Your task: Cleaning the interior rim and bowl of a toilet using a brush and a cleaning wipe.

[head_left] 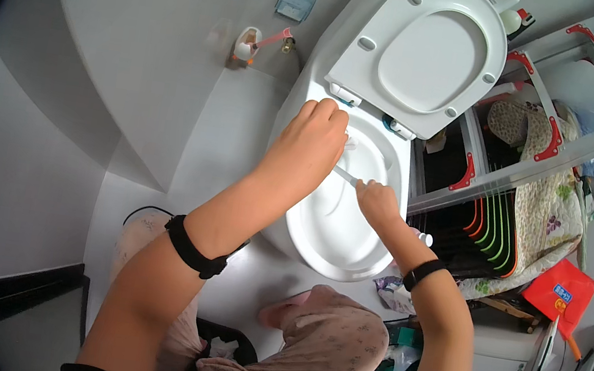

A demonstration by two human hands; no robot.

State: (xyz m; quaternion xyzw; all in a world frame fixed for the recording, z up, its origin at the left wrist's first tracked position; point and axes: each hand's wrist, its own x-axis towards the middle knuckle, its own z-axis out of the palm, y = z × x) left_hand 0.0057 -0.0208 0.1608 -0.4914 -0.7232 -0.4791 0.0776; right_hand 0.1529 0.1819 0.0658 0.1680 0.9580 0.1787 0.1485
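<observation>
A white toilet with an open bowl (336, 257) stands in front of me, its seat and lid (365, 65) raised. My right hand (379, 204) is closed around one end of a thin whitish stick (345, 175) over the bowl. The stick's other end runs toward my left hand (311, 145) and is lost behind it. My left hand is bent over the left rim with its fingers curled in. What it grips is hidden. A small white piece (351, 144) shows just beside its fingertips, its kind unclear.
At the right stands a grey rack with red corners (468, 173), holding folded dark baskets and patterned cloth. A holder with a pink handle (273, 37) hangs on the left wall below a blue box (295, 5). A red pouch (561, 294) is at far right. A bin (235, 341) sits between my legs.
</observation>
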